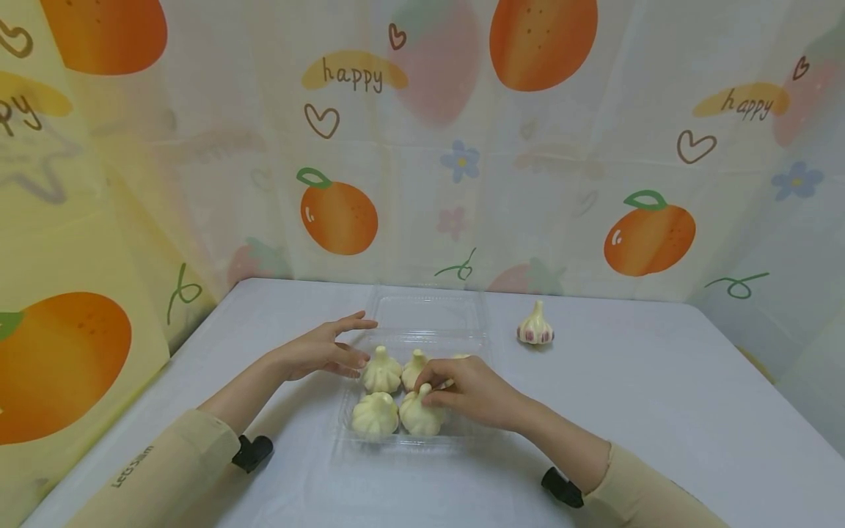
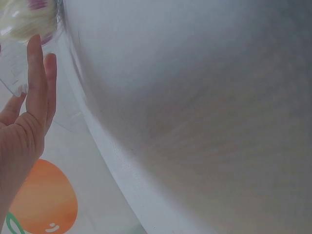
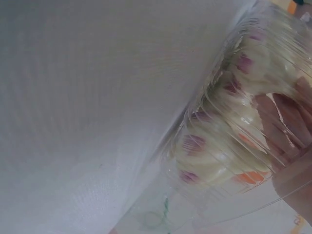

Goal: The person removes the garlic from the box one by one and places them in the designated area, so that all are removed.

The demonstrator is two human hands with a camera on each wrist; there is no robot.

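A clear plastic container (image 1: 346, 422) with its lid (image 1: 429, 312) folded back stands on the table, with several garlic bulbs inside. My right hand (image 1: 475, 392) reaches over it and pinches the stem of the front right garlic bulb (image 1: 421, 414), which sits low among the others. That hand partly hides the bulbs at the back right. My left hand (image 1: 323, 350) is at the container's left side, fingers spread and fairly straight, close to the back left bulb (image 1: 381, 370). In the right wrist view, purple-marked bulbs (image 3: 204, 151) show through the ribbed clear wall.
One more garlic bulb (image 1: 535, 326), with purple patches, stands upright on the white table (image 1: 627, 396) to the right, outside the container. Behind the table hangs a fruit-print curtain (image 1: 528, 183). A black strap (image 1: 253, 453) is on the left wrist, another strap (image 1: 562, 488) on the right.
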